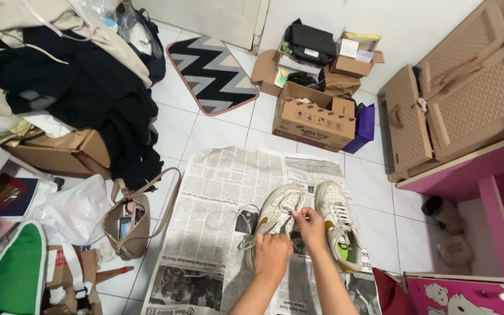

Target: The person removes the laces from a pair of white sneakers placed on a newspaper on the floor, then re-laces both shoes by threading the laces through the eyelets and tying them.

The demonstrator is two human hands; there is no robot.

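Right fingers (296,216): you pinch a white lace above the left sneaker (276,214).
Left hand (272,255): your fingers curl closed on that sneaker's near end.
Sneakers: the pair, with the right sneaker (335,224) alongside, lies on the newspaper (217,233) near its right edge.
Beyond: tan handbag (128,224) left of the newspaper on the floor.

Zigzag mat (211,73) by the door. Cardboard boxes (313,119) against the wall, purple bag (364,125) beside them. Black clothes heap (88,93) top left; beige handbag (128,224) and white plastic bag (77,210) below it.
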